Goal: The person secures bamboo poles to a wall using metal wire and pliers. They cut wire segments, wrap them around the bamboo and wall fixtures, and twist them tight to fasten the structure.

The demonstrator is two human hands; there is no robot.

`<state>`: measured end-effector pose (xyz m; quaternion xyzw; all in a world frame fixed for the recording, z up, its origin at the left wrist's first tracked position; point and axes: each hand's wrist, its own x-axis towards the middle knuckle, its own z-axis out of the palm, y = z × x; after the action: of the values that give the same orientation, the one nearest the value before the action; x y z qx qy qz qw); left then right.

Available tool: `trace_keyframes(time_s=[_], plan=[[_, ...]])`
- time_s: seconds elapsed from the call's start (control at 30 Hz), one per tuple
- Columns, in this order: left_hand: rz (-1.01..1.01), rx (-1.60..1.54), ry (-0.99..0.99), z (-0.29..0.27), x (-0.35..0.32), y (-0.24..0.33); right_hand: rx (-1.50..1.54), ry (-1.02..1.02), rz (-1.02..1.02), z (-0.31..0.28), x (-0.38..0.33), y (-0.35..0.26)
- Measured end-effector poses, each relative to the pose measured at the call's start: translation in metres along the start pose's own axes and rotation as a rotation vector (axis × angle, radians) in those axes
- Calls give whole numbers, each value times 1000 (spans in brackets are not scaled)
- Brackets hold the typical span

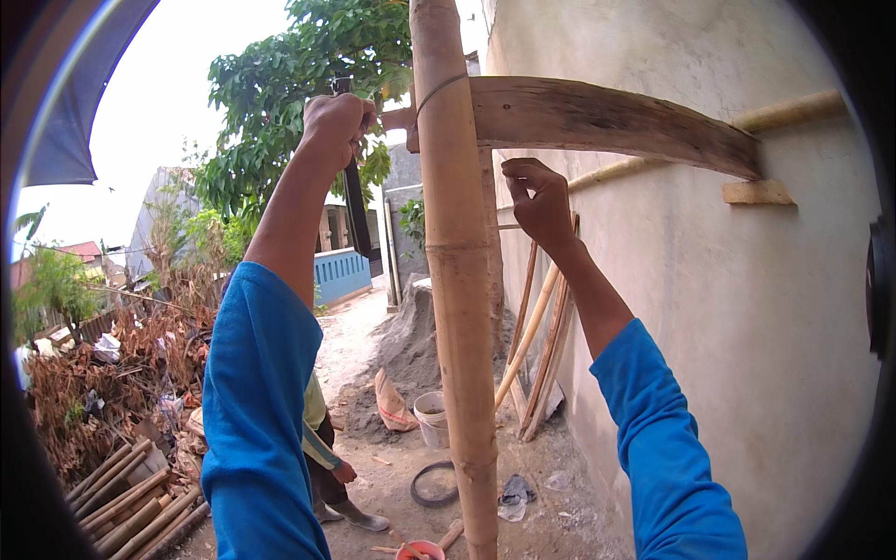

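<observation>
A thick bamboo pole [453, 327] stands upright before me. A weathered wooden plank [597, 117] crosses behind it, and a thin dark tie [442, 86] loops around the pole at plank height. My left hand [334, 126], raised left of the pole, is closed around a long black tool [357, 210]. One end of the tool pokes out above the fist; the longer part hangs down below it, and its exact kind is unclear. Below the plank, just right of the pole, my right hand [539, 198] has its fingers curled together. Whatever those fingers may hold cannot be made out.
A plastered wall [747, 308] rises on the right, with bamboo poles [541, 345] leaning against it. On the ground below are a person in dark trousers [329, 471], a whitish bucket [431, 420], a black ring [435, 483] and a sand heap [411, 336]. Cut bamboo [131, 509] lies lower left.
</observation>
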<state>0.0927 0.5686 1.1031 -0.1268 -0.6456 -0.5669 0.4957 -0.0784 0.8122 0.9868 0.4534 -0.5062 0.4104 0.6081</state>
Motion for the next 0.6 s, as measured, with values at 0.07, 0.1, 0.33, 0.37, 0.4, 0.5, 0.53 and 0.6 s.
trace_keyframes(time_s=[0.07, 0.1, 0.33, 0.37, 0.4, 0.5, 0.53, 0.6], plan=[[33, 20, 45, 0, 31, -4, 19, 13, -46, 11, 4, 19], [16, 48, 70, 4, 40, -6, 33, 15, -45, 16, 6, 29], [-180, 71, 126, -14, 55, -101, 479, -321, 329, 55, -28, 39], [-236, 125, 195, -24, 46, -123, 547, -314, 349, 59, -44, 36], [-237, 138, 199, -33, 30, -143, 608, -306, 369, 57, -60, 30], [-273, 161, 188, -65, -39, -195, 434, -408, 646, 25, -134, 43], [-312, 161, 164, -77, -69, -211, 400, -393, 757, 11, -166, 32], [-269, 159, 146, -99, -128, -245, 334, -402, 916, -34, -241, 15]])
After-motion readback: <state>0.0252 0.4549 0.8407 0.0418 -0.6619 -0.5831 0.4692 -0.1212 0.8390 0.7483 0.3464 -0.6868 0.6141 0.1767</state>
